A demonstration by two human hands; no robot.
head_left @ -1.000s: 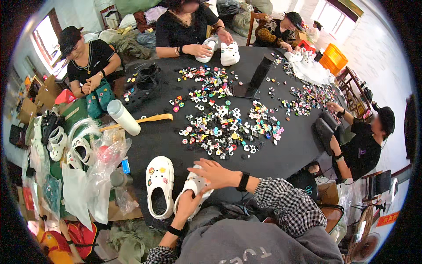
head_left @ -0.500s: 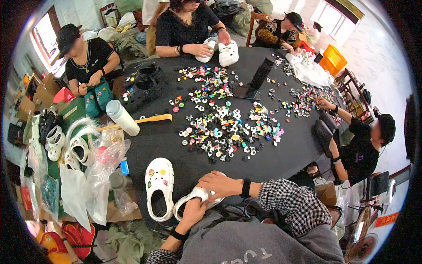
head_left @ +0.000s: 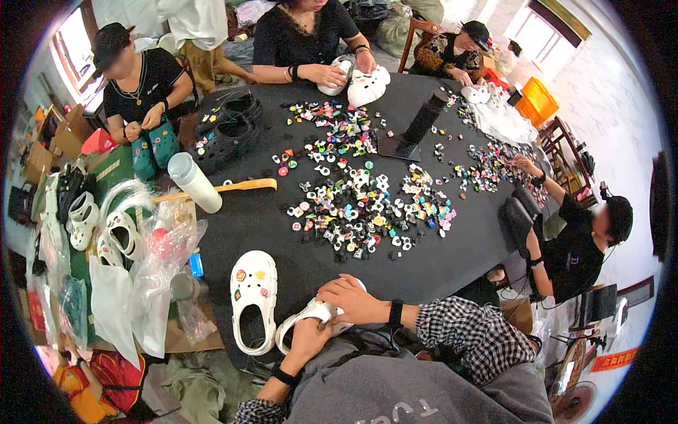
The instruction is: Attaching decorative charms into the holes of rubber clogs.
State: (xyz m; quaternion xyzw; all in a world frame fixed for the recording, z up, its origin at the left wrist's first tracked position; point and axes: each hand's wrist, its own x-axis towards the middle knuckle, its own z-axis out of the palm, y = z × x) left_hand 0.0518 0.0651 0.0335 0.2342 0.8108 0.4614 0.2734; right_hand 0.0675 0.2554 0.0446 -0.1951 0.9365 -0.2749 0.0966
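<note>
Hands at near table edge. Right hand (head_left: 351, 299) lies over a white clog (head_left: 308, 318), fingers curled down on its upper; left hand (head_left: 308, 338) grips the same clog from below, at the heel end. Clog sits half off the near rim of the black table (head_left: 452, 254), tilted toward the person. Just left of it a second white clog (head_left: 253, 297) lies flat, sole down, coloured charms on its toe.

Clear plastic bags (head_left: 141, 268) heap at the near left, beside a white cylindrical bottle (head_left: 194, 181) and a yellow shoehorn (head_left: 226, 188). Brown cartons (head_left: 60, 141) stand far left. Orange crate (head_left: 537, 102) far right.

Heap of small coloured charms (head_left: 360, 205) fills the table's middle; bare black cloth lies between it and the hands. Other people sit around the far and right rims.
</note>
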